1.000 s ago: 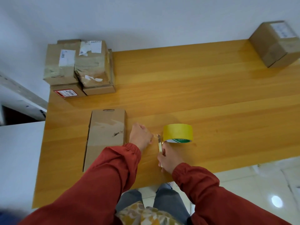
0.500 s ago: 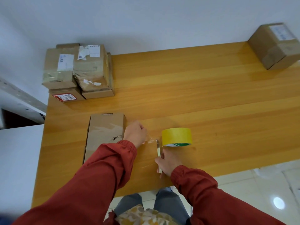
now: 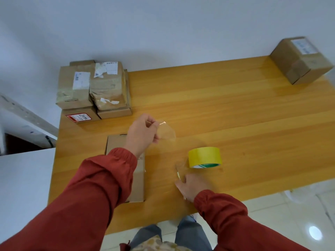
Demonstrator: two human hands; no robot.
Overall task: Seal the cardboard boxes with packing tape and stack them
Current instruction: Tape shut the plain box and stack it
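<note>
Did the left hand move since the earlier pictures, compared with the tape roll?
Yes. The left hand went away from the tape roll, toward the far end of the flat box and the box stack, pinching a clear tape strip.

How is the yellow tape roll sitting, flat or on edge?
On its edge: the yellow tape roll shows its curved band on top, its green-printed flat side facing sideways.

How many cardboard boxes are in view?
6. On the table: two upper boxes on two lower boxes, far-left corner; a flat box under the left sleeve; a labelled box, far-right corner. The stack may hide more.
</note>
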